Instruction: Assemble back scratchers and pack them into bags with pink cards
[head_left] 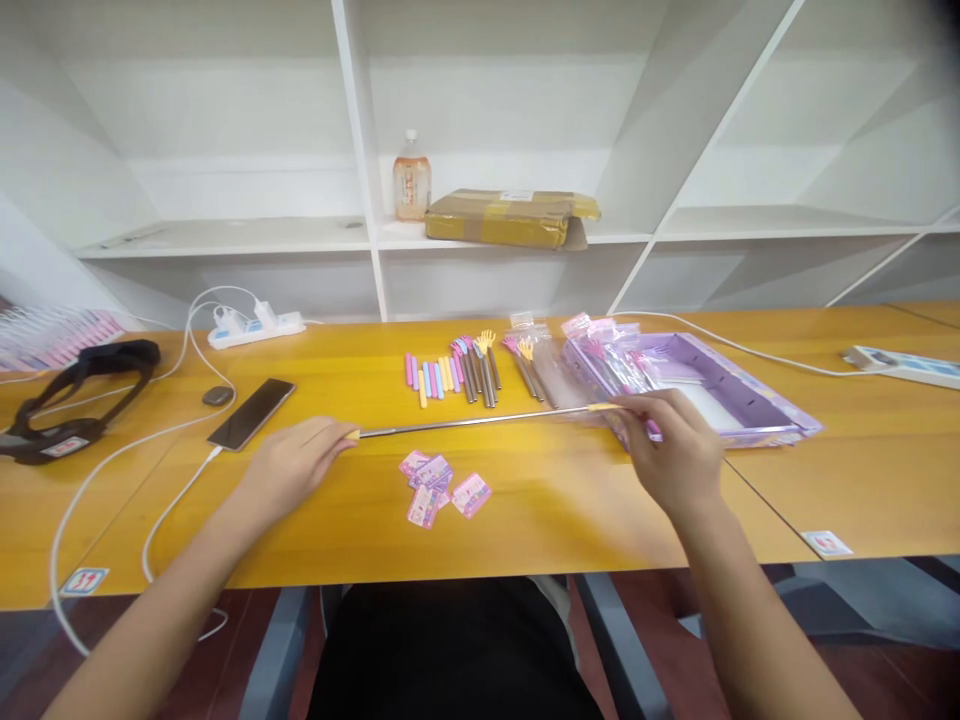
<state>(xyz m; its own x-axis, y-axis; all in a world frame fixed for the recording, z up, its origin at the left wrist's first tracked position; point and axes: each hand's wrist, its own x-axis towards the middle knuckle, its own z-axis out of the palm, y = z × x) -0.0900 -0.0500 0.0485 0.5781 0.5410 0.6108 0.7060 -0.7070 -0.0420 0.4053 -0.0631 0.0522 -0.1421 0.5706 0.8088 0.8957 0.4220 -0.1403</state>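
A telescopic back scratcher (472, 421), drawn out long, spans the space between my hands above the table. My left hand (296, 460) pinches its yellow end. On the other side my right hand (675, 440) grips the yellow far end, and the fingers hide most of it. Below the rod lie several small pink and purple cards (429, 482). Behind it are coloured handle sleeves (433, 377) in a row, and short back scratchers (480, 370) with pink, blue and yellow hand-shaped heads. Clear plastic bags (553, 370) lie right of them.
A purple tray (750, 390) stands at the right, with bagged back scratchers (619, 365) at its left side. Left are a phone (253, 413) on a white cable, a black headset (82, 400) and a power strip (256, 328). A bottle (412, 180) and cardboard box (510, 218) sit on the shelf.
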